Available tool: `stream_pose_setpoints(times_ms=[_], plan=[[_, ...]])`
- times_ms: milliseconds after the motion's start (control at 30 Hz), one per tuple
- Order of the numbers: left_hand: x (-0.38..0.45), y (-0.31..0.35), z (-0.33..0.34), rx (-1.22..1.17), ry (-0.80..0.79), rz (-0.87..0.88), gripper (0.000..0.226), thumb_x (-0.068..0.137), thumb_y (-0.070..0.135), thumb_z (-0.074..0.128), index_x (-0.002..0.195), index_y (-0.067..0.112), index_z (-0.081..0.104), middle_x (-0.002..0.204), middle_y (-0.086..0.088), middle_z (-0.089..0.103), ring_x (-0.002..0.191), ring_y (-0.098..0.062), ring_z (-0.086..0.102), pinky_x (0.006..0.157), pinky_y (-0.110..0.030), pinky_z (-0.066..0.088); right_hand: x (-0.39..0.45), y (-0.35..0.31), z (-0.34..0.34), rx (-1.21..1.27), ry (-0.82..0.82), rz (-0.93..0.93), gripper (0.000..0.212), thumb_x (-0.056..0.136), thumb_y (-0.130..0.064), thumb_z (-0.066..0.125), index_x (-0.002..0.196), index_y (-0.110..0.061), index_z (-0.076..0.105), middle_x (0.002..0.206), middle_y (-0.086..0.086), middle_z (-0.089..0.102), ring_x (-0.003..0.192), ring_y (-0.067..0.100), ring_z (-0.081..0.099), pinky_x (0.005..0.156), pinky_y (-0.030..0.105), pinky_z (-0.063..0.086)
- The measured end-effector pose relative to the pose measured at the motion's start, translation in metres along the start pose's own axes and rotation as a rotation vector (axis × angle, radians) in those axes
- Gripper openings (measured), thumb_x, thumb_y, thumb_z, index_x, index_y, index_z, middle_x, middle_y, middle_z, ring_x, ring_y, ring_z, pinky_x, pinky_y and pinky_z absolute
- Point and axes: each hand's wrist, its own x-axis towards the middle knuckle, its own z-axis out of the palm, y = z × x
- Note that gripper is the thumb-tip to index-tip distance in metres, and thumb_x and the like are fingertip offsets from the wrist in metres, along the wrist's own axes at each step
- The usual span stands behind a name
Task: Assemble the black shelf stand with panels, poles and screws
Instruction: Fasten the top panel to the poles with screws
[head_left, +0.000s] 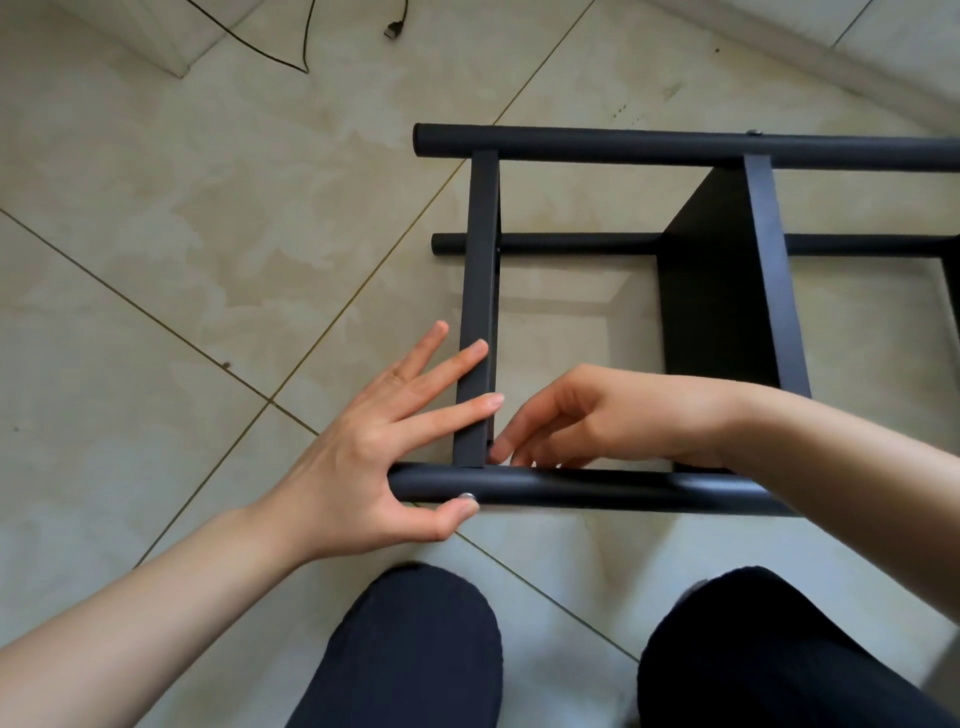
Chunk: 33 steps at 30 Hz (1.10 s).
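Left hand (363, 467): fingers spread on end panel (478, 312), thumb on screw (468, 496) in near pole (571, 489).
Right hand (597, 415): fingertips curled at panel-pole joint; hold cannot be told.

The scene is lit brightly and evenly by soft, daylight-like light. Pale glare is spread over the glossy floor tiles (218, 218), most strongly at the far left and between the black poles. Only faint, soft-edged shadows are cast beneath the shelf stand (717, 291), whose dark surfaces are rendered almost without detail. Straight lines are bowed by wide-angle distortion toward the edges. Slight softness is seen at the near corners, and the right hand (597, 415) is slightly blurred.
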Motion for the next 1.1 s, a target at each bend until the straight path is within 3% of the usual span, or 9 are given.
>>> stream_pose_setpoints(times_ms=[133, 233, 367, 467, 600, 667, 767, 933, 1100], plan=[[-0.004, 0.013, 0.001, -0.124, -0.005, -0.157, 0.068, 0.078, 0.036, 0.07, 0.143, 0.032, 0.051, 0.165, 0.016, 0.023, 0.154, -0.01, 0.013, 0.123, -0.026, 0.018, -0.028, -0.001, 0.005, -0.257, 0.128, -0.033, 0.025, 0.094, -0.02, 0.064, 0.115, -0.03, 0.072, 0.101, -0.015, 0.074, 0.088, -0.002, 0.067, 0.085, 0.015, 0.05], [-0.013, 0.027, 0.006, -0.293, 0.062, -0.321, 0.069, 0.078, 0.028, 0.077, 0.142, 0.037, 0.051, 0.161, 0.028, 0.023, 0.148, 0.006, 0.023, 0.116, -0.011, 0.021, -0.042, 0.005, 0.017, -0.336, 0.205, -0.035, 0.031, 0.092, -0.026, 0.066, 0.122, -0.033, 0.066, 0.109, -0.016, 0.07, 0.091, 0.0, 0.067, 0.087, 0.019, 0.053], [-0.024, 0.037, 0.018, -0.58, 0.222, -0.57, 0.096, 0.071, 0.024, 0.085, 0.149, 0.046, 0.034, 0.143, 0.029, 0.052, 0.137, 0.008, 0.041, 0.115, -0.022, 0.035, -0.052, 0.013, 0.03, -0.474, 0.354, -0.051, 0.03, 0.093, -0.033, 0.065, 0.123, -0.034, 0.065, 0.111, -0.013, 0.069, 0.096, 0.004, 0.064, 0.092, 0.023, 0.051], [-0.027, 0.041, 0.031, -0.793, 0.302, -0.725, 0.099, 0.069, 0.023, 0.091, 0.148, 0.044, 0.035, 0.135, 0.02, 0.061, 0.125, 0.008, 0.054, 0.096, -0.013, 0.047, -0.058, 0.019, 0.035, -0.522, 0.439, -0.031, 0.027, 0.092, -0.043, 0.062, 0.116, -0.033, 0.067, 0.103, -0.01, 0.07, 0.093, 0.007, 0.064, 0.088, 0.032, 0.054], [-0.03, 0.04, 0.055, -0.983, 0.267, -0.829, 0.077, 0.061, 0.062, 0.078, 0.13, 0.036, 0.056, 0.132, 0.019, 0.064, 0.133, -0.002, 0.05, 0.113, -0.023, 0.035, -0.062, 0.027, 0.037, -0.597, 0.521, 0.051, 0.037, 0.09, -0.062, 0.051, 0.107, -0.032, 0.066, 0.089, -0.009, 0.067, 0.083, 0.011, 0.063, 0.079, 0.039, 0.057], [-0.028, 0.041, 0.063, -1.018, 0.267, -0.831, 0.093, 0.06, 0.081, 0.072, 0.137, 0.031, 0.053, 0.138, 0.02, 0.06, 0.138, -0.002, 0.045, 0.121, -0.03, 0.025, -0.064, 0.028, 0.037, -0.598, 0.541, 0.048, 0.037, 0.092, -0.063, 0.048, 0.107, -0.034, 0.064, 0.086, -0.01, 0.064, 0.081, 0.01, 0.061, 0.077, 0.038, 0.056], [-0.021, 0.05, 0.068, -1.058, 0.27, -0.773, 0.108, 0.066, 0.087, 0.065, 0.15, 0.024, 0.043, 0.151, 0.013, 0.05, 0.142, -0.003, 0.04, 0.125, -0.038, 0.019, -0.066, 0.027, 0.036, -0.568, 0.552, -0.003, 0.029, 0.095, -0.056, 0.049, 0.109, -0.035, 0.064, 0.082, -0.012, 0.061, 0.078, 0.01, 0.058, 0.072, 0.032, 0.051], [-0.005, 0.06, 0.071, -1.06, 0.368, -0.753, 0.106, 0.064, 0.091, 0.061, 0.146, 0.026, 0.046, 0.147, 0.011, 0.054, 0.14, -0.003, 0.042, 0.124, -0.039, 0.021, -0.065, 0.029, 0.036, -0.576, 0.585, -0.043, 0.032, 0.096, -0.056, 0.048, 0.113, -0.035, 0.065, 0.085, -0.014, 0.063, 0.085, 0.015, 0.059, 0.083, 0.035, 0.046], [0.001, 0.064, 0.073, -1.01, 0.408, -0.721, 0.086, 0.071, 0.087, 0.057, 0.146, 0.051, 0.036, 0.154, 0.02, 0.043, 0.144, 0.001, 0.034, 0.125, -0.039, 0.016, -0.067, 0.029, 0.036, -0.606, 0.593, -0.062, 0.029, 0.099, -0.052, 0.044, 0.111, -0.034, 0.062, 0.087, -0.009, 0.065, 0.087, 0.016, 0.057, 0.088, 0.033, 0.039]])
